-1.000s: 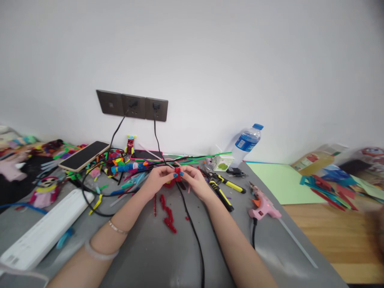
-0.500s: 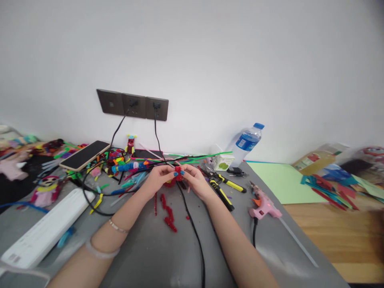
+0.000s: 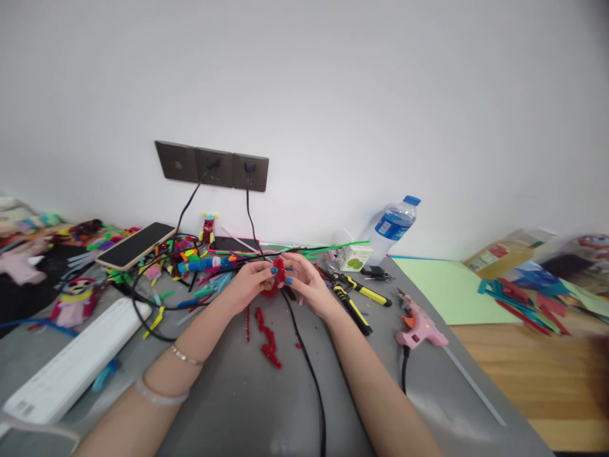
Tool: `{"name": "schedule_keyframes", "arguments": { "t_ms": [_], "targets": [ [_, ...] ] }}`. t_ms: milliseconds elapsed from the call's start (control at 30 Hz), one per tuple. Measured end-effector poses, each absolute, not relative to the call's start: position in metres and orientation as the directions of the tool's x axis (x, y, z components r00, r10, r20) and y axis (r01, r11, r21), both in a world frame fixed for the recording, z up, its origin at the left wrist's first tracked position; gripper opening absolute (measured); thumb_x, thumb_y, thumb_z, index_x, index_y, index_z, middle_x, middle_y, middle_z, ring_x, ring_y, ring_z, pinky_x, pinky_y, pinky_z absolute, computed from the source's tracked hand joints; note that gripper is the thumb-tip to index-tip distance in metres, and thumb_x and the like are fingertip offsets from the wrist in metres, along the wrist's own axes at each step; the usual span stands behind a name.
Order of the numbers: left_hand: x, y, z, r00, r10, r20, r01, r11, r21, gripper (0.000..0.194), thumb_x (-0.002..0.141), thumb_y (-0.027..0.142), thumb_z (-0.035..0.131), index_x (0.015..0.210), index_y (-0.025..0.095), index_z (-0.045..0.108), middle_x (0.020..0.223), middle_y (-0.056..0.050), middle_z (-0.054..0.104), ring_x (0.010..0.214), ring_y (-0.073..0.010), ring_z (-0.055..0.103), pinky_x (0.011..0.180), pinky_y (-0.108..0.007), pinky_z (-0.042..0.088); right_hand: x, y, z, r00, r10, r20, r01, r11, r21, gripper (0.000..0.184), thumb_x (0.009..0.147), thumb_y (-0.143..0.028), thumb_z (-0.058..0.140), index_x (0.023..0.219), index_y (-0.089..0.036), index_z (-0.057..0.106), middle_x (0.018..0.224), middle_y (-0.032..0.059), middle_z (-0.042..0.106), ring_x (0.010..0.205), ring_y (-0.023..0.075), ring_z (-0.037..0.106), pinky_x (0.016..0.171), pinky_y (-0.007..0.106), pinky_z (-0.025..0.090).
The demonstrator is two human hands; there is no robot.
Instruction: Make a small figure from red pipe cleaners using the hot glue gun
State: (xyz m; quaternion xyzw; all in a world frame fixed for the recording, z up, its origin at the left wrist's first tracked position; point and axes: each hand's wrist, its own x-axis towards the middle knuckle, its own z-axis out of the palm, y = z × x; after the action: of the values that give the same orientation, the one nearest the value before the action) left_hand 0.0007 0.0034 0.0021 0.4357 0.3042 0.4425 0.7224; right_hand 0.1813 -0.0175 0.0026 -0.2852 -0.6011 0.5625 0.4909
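Note:
Between my two hands, over the middle of the grey table, is a small fuzzy red piece (image 3: pixel 280 271) that looks like pipe cleaner. My left hand (image 3: pixel 253 284) pinches it from the left with thumb and fingertips. From the right, my right hand (image 3: pixel 305 282) grips the same piece, fingers curled behind it. More red shows below, partly hidden by the fingers. Nearer to me, twisted red pipe cleaner pieces (image 3: pixel 269 339) lie on the table, with a thin red strip (image 3: pixel 247 324) beside them.
A pink glue gun (image 3: pixel 419 327) and yellow-black pliers (image 3: pixel 359 298) lie to the right, near a water bottle (image 3: pixel 392 228). On the left are a white power strip (image 3: pixel 71 362), a phone (image 3: pixel 136 245) and colourful pipe cleaners. A black cable (image 3: pixel 304 355) runs beneath my hands.
The red piece has turned and now stands more upright, showing more of its length between my fingertips. Both hands have shifted only slightly.

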Motion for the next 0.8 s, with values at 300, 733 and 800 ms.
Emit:
{"name": "schedule_keyframes", "arguments": {
  "t_ms": [300, 733, 800],
  "targets": [
    [-0.0006, 0.0041, 0.0003, 0.505, 0.861, -0.059, -0.382, 0.285, 0.879, 0.028, 0.069, 0.036, 0.085, 0.071, 0.012, 0.069, 0.068, -0.002, 0.063, 0.066, -0.0129, 0.060, 0.068, -0.027, 0.046, 0.1837, -0.0143, -0.0036, -0.368, 0.888, 0.275, -0.177, 0.223, -0.959, 0.044, 0.082, -0.037, 0.074, 0.123, -0.027, 0.059, 0.119, 0.0075, 0.064, 0.083, 0.0178, 0.068, 0.045, 0.019, 0.046],
    [0.0016, 0.0022, -0.0002, 0.481, 0.868, -0.122, -0.412, 0.346, 0.843, 0.033, 0.061, 0.035, 0.091, 0.077, 0.011, 0.074, 0.069, -0.003, 0.065, 0.067, -0.0121, 0.059, 0.070, -0.026, 0.048, 0.1829, -0.0144, -0.0032, -0.355, 0.897, 0.265, -0.150, 0.225, -0.963, 0.043, 0.081, -0.035, 0.075, 0.121, -0.026, 0.062, 0.118, 0.0074, 0.065, 0.079, 0.0167, 0.068, 0.037, 0.015, 0.037],
    [0.0011, 0.0020, 0.0001, 0.481, 0.869, -0.120, -0.410, 0.344, 0.845, 0.035, 0.060, 0.036, 0.091, 0.079, 0.011, 0.074, 0.070, -0.004, 0.066, 0.067, -0.0121, 0.059, 0.070, -0.027, 0.049, 0.1826, -0.0140, -0.0036, -0.355, 0.894, 0.273, -0.159, 0.230, -0.960, 0.042, 0.081, -0.034, 0.075, 0.120, -0.027, 0.063, 0.116, 0.0066, 0.066, 0.078, 0.0158, 0.068, 0.037, 0.015, 0.037]
  ]
}}
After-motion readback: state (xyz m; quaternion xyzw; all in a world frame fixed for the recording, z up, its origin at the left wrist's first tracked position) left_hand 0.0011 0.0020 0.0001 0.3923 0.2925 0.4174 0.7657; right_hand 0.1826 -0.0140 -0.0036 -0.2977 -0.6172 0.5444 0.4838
